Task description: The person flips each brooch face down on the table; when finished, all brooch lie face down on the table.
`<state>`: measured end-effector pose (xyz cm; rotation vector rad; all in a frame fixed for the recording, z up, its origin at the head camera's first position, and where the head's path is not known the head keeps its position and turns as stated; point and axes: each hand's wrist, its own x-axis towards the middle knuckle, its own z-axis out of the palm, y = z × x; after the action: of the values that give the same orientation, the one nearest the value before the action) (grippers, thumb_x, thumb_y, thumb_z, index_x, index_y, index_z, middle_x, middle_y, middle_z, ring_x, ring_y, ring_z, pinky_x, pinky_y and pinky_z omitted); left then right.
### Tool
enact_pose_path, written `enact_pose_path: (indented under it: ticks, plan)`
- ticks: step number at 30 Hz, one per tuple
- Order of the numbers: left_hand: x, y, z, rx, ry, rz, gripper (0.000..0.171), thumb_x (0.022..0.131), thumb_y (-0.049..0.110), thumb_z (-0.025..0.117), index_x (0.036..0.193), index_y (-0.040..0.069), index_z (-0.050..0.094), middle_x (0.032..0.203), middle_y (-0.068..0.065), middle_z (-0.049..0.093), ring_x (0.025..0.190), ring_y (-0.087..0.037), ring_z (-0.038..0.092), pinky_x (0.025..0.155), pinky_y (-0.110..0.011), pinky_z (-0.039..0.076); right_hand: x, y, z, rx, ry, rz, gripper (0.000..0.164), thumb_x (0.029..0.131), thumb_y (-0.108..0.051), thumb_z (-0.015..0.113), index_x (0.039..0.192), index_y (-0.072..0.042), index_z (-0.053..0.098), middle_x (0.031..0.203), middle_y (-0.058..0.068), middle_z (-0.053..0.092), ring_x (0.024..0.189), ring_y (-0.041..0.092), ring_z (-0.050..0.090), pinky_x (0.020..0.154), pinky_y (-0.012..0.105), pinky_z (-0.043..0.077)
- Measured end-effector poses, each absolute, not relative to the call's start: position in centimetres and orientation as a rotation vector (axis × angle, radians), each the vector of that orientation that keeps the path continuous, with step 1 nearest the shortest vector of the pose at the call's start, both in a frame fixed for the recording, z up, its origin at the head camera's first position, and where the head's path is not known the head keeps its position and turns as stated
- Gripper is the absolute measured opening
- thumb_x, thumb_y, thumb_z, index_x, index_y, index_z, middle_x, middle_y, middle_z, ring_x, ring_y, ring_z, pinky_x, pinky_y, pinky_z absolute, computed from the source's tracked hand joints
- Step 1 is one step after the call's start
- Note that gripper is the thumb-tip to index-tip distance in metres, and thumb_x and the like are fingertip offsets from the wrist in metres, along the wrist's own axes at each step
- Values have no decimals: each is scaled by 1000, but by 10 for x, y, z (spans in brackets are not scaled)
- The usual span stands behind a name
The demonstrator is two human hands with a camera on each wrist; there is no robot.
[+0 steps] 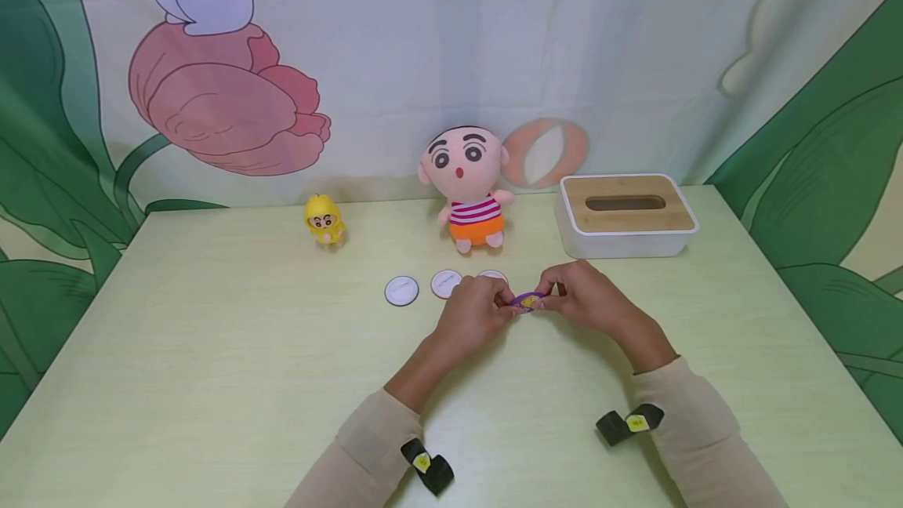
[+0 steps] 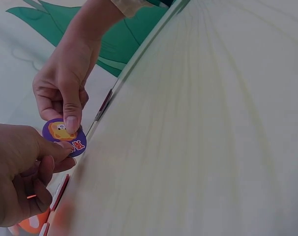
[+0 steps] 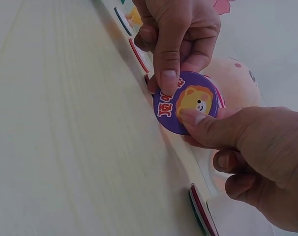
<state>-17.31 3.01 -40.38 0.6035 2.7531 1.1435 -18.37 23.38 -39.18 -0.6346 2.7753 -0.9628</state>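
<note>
A round purple disc with a yellow lion and lettering is held between both hands. My left hand pinches its left edge between thumb and fingers. On its right edge, my right hand does the same. In the right wrist view, the disc has its printed face towards the camera, both thumbs lying on it. Three white-faced discs lie in a row to the left: one at the left end, a middle one and a third partly hidden behind my left hand.
Behind the discs sit a small yellow-hooded figure and a plush doll in a striped top. A white tissue box with a wooden lid stands at the back right. More discs rest near my right hand. A printed curtain hangs behind.
</note>
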Motion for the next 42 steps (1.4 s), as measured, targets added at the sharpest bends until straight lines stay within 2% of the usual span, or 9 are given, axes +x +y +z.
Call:
enact_pose_path:
  ticks: [17, 25, 42]
  plan:
    - [-174, 29, -404, 612, 2744, 1139, 4, 87, 10, 79, 88, 6, 79, 84, -3, 78, 78, -14, 64, 67, -22, 45, -184, 232, -390, -680, 2796, -874, 8, 84, -2, 79, 81, -9, 77, 68, -3, 65, 60, 8, 43, 54, 20, 33]
    - [-173, 29, -402, 618, 2753, 1122, 6, 89, 11, 78, 86, 6, 79, 83, -2, 77, 76, -13, 62, 66, -22, 44, -184, 233, -388, -689, 2792, -827, 4, 84, -4, 80, 86, -4, 77, 72, -2, 68, 61, 8, 45, 54, 21, 34]
    - [-172, 29, -401, 656, 2768, 1041, 5, 89, 9, 76, 87, 8, 80, 85, -2, 76, 81, -15, 63, 71, -24, 47, -181, 232, -385, -705, 2828, -751, 8, 84, 0, 78, 87, -8, 78, 81, 1, 74, 65, 8, 48, 58, 22, 39]
